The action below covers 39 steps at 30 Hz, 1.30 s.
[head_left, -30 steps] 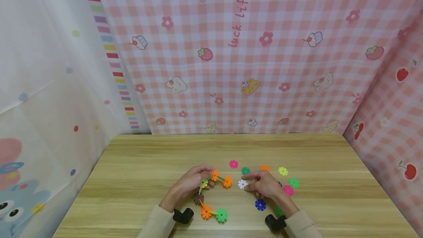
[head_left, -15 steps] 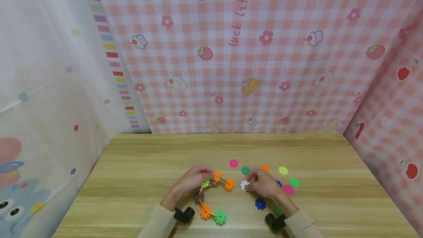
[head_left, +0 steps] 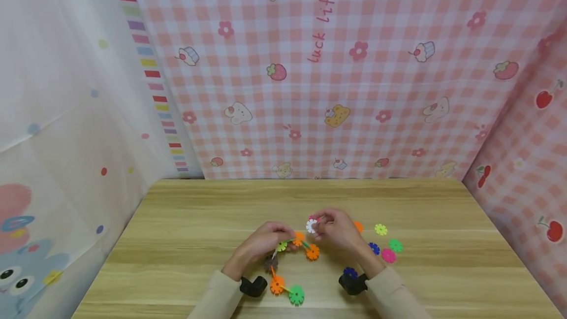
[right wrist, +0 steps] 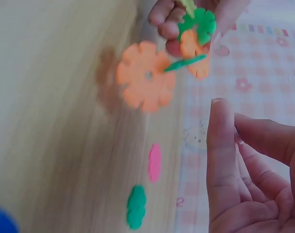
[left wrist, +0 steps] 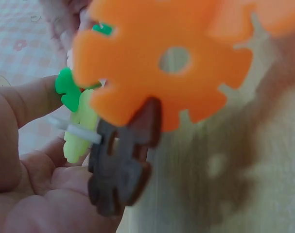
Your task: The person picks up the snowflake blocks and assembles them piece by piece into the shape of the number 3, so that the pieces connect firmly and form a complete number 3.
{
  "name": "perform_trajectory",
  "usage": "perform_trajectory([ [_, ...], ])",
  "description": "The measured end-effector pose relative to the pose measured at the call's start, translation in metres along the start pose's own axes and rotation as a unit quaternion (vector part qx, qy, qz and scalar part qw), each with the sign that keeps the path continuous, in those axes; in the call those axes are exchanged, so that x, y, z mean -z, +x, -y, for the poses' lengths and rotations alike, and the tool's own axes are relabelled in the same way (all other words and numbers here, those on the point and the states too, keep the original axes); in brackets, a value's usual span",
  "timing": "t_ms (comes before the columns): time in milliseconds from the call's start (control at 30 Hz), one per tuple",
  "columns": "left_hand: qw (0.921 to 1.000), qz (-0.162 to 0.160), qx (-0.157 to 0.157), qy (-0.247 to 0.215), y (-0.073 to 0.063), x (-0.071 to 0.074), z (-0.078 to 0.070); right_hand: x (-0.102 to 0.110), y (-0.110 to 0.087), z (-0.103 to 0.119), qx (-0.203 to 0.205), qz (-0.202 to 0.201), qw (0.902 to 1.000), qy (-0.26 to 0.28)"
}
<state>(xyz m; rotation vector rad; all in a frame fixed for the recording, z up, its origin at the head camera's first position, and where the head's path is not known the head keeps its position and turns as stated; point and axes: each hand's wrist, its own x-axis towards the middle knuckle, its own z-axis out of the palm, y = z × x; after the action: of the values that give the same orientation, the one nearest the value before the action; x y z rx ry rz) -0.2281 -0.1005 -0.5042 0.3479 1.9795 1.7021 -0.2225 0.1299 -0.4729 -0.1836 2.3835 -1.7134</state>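
The right hand (head_left: 338, 231) pinches a white disc (head_left: 311, 226) just beyond the chain (head_left: 271, 264), apart from it; the left hand (head_left: 264, 240) pinches the chain near its lime disc (head_left: 282, 246). Loose blue (head_left: 374, 248) and pink discs (head_left: 389, 255) lie right of the chain.

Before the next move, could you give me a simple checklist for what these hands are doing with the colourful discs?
1. Right hand holding the white disc: ok.
2. Left hand holding the chain of discs: ok.
3. Orange end disc attached to the chain: ok, by a green disc.
4. White disc joined to the chain: not ok, they are apart.
5. White and orange slots lined up: cannot tell.
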Motion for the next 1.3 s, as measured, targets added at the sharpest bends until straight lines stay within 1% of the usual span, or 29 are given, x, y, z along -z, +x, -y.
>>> perform_trajectory([
  [100, 1.0000, 0.004, -0.004, -0.004, 0.001, -0.002, -0.001, -0.007, 0.004, 0.005, -0.009, -0.005, 0.9999, 0.013],
  [267, 0.9999, 0.001, -0.002, -0.011, 0.001, -0.003, -0.003, -0.014, 0.007, 0.010, -0.019, -0.003, 0.9993, 0.032],
  [367, 0.9999, -0.002, 0.000, -0.014, 0.001, -0.003, -0.003, -0.016, 0.008, 0.012, -0.020, -0.001, 0.9995, 0.026],
  [533, 0.9998, -0.001, -0.002, -0.020, 0.002, -0.004, -0.004, -0.018, 0.008, 0.014, -0.018, -0.002, 0.9998, -0.002],
  [667, 0.9998, -0.001, -0.003, -0.020, 0.003, -0.006, -0.005, -0.019, 0.007, 0.017, -0.009, -0.001, 0.9998, -0.018],
  [800, 0.9999, 0.001, -0.005, -0.016, 0.003, -0.007, -0.007, -0.019, 0.007, 0.020, -0.003, 0.009, 0.9996, -0.026],
  [900, 0.9998, 0.006, -0.006, -0.017, 0.003, -0.008, -0.009, -0.019, 0.009, 0.022, -0.003, 0.025, 0.9993, -0.028],
  [1033, 0.9996, 0.013, 0.001, -0.026, 0.003, -0.008, -0.009, -0.017, 0.011, 0.023, -0.014, 0.046, 0.9985, -0.026],
  [1167, 0.9994, 0.013, 0.009, -0.030, 0.003, -0.008, -0.009, -0.015, 0.012, 0.020, -0.032, 0.058, 0.9976, -0.023],
  [1300, 0.9994, 0.008, 0.008, -0.033, 0.003, -0.009, -0.008, -0.016, 0.013, 0.013, -0.042, 0.054, 0.9973, -0.028],
])
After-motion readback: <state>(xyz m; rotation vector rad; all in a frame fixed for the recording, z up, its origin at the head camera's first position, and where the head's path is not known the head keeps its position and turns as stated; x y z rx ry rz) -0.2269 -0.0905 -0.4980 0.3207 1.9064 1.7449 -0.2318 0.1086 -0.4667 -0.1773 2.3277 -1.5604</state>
